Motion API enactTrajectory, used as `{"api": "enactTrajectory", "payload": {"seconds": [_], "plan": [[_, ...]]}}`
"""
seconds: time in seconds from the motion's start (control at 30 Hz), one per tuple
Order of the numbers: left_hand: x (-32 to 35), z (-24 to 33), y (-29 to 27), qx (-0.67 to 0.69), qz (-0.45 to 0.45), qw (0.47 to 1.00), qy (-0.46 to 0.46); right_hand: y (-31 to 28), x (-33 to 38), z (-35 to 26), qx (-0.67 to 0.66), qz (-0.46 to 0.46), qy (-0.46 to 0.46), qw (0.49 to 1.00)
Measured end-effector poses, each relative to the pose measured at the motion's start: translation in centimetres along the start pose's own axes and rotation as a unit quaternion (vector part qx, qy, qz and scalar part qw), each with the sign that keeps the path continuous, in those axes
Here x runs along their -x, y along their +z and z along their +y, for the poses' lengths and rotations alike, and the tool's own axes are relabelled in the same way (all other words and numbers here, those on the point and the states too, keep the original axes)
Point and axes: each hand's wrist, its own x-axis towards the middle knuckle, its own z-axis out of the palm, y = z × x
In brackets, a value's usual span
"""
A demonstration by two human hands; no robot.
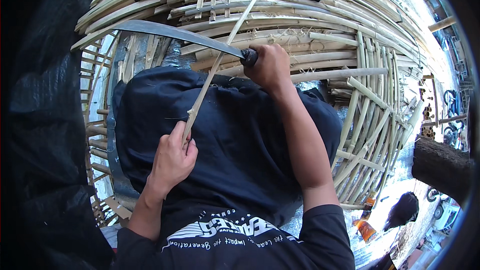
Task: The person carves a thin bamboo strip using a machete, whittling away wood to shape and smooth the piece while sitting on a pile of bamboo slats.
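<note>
A big pile of wood strips [320,18] lies past my dark lap [240,135]. My right hand [270,67] curls its fingers tight round the big knife [170,30] — it crosses the thin stick [205,90], which my left hand [174,159] pinches low, over my lap.

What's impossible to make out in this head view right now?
All in the head view:
Stick's lower end: hidden by the left hand.
Most of the handle of the knife: covered by the right hand.
Whether blade touches stick: the blade covers the crossing.
Black sheet's far side: cut off by the left edge.
White vehicle's details: too small.
</note>
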Motion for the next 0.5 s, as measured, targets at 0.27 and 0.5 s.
{"api": "enactTrajectory", "payload": {"seconds": [0.27, 0.5], "plan": [[-0.4, 0.8, -0.1, 0.005, -0.017, 1.000, 0.007, 0.3, 0.0, 1.5, 0.067, 0.032, -0.013, 0.997], [-0.4, 1.1, -0.6, 0.003, -0.021, 1.000, 0.016, 0.2, -0.5, 2.8, 0.082, 0.062, -0.019, 0.995]]}}
